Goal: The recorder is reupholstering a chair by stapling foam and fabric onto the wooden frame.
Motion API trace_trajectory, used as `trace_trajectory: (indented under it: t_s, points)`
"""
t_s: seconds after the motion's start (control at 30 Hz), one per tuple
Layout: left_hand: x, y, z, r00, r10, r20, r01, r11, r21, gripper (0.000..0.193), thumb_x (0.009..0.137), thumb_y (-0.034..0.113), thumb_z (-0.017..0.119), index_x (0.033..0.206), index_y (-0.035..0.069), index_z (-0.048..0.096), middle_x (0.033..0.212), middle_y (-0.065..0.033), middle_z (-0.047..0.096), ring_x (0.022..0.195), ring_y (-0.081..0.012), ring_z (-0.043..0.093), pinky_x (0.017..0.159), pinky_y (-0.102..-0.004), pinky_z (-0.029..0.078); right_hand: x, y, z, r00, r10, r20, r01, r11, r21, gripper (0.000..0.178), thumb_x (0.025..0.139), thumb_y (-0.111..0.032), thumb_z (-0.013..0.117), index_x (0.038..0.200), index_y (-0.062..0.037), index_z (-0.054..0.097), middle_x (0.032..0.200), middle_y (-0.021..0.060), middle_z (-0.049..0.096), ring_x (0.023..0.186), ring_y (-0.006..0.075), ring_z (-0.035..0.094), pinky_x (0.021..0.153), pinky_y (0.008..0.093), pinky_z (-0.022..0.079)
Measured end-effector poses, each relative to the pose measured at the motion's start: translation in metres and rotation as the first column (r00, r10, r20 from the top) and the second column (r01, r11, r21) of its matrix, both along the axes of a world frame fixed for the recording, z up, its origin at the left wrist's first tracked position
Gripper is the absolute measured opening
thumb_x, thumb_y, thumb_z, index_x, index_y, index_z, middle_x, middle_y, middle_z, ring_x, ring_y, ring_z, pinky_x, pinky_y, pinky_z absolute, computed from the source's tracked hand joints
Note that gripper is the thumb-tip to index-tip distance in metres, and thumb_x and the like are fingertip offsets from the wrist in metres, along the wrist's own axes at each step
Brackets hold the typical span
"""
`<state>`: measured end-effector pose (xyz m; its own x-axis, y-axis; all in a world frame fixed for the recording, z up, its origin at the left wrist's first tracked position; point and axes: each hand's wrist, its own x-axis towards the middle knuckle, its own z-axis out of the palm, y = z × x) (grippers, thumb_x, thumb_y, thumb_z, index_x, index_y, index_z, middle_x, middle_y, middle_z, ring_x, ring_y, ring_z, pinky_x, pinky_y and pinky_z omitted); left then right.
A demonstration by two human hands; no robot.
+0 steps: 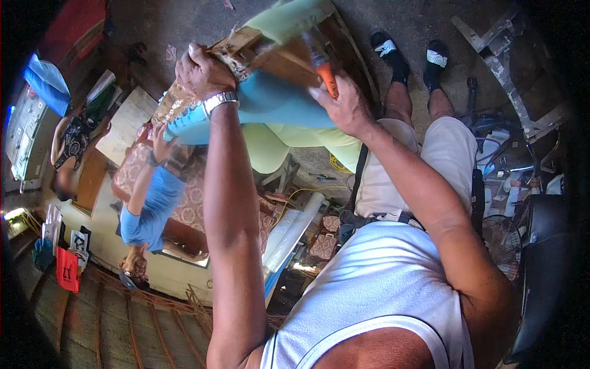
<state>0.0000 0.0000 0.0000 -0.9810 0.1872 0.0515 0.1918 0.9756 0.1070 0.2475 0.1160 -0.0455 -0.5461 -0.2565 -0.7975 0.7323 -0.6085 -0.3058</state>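
Note:
A wooden furniture frame (289, 64) padded with blue foam (276, 101) and pale green foam (289, 21) lies tilted ahead of me. My left hand (204, 74), with a metal watch on the wrist, is closed over the frame's ragged left edge. My right hand (345, 106) grips an orange-handled tool (326, 75) above the frame's inner side. Motion smears its metal end, so the exact kind cannot be made out. More pale green foam (264, 147) shows beneath the blue piece.
At left, another person in a blue shirt (150, 206) has a hand (161, 142) by the foam's left end. A second person (72, 144) is farther left. Patterned upholstery (190, 197) lies below the frame. A metal stand (507, 80) and a fan (501, 240) are at right.

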Motion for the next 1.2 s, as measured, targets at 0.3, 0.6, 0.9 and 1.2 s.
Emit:
trace_trajectory:
  t_s: [0.3, 0.6, 0.9, 1.2]
  points:
    - [0.003, -0.007, 0.002, 0.999, -0.028, 0.02, 0.028, 1.0, -0.007, 0.045, 0.097, 0.035, 0.036, 0.085, 0.007, 0.069, 0.094, -0.0148, 0.067, 0.098, -0.0351, 0.055, 0.093, -0.0471, 0.037, 0.005, -0.028, 0.006, 0.894, 0.352, -0.276, 0.038, 0.555, 0.831, 0.046, 0.085, -0.018, 0.068, 0.126, -0.0008, 0.053, 0.135, 0.0217, 0.046, 0.124, 0.0412, 0.046, 0.104, 0.0491, 0.039]
    - [0.004, -0.008, 0.001, 0.995, -0.096, 0.016, 0.096, 0.995, -0.008, 0.046, 0.097, 0.037, 0.039, 0.09, 0.004, 0.069, 0.101, -0.017, 0.068, 0.103, -0.037, 0.055, 0.095, -0.0485, 0.038, -0.019, -0.036, 0.021, 0.905, 0.383, -0.186, -0.025, 0.482, 0.876, 0.037, 0.081, -0.008, 0.059, 0.115, 0.002, 0.05, 0.126, 0.0241, 0.045, 0.115, 0.043, 0.049, 0.096, 0.0528, 0.041]
    - [0.001, -0.014, -0.005, 0.998, -0.044, -0.038, 0.045, 0.999, 0.008, 0.048, 0.097, 0.039, 0.042, 0.095, 0.0, 0.07, 0.1, -0.0233, 0.066, 0.103, -0.0396, 0.055, 0.095, -0.0506, 0.038, -0.014, 0.016, -0.005, 0.963, -0.24, -0.127, 0.162, 0.883, -0.44, 0.041, 0.091, -0.038, 0.066, 0.099, 0.0015, 0.062, 0.086, 0.012, 0.065, 0.072, 0.0206, 0.065, 0.058, 0.0347, 0.052]
    - [0.002, -0.01, -0.003, 0.994, -0.112, -0.006, 0.112, 0.994, 0.017, 0.046, 0.098, 0.036, 0.04, 0.091, 0.001, 0.069, 0.097, -0.0208, 0.067, 0.1, -0.0369, 0.056, 0.094, -0.0493, 0.038, -0.002, -0.027, 0.014, 0.899, 0.334, -0.284, 0.066, 0.537, 0.841, 0.04, 0.084, -0.013, 0.065, 0.119, 0.0014, 0.053, 0.129, 0.0217, 0.049, 0.115, 0.0412, 0.052, 0.099, 0.0478, 0.043]
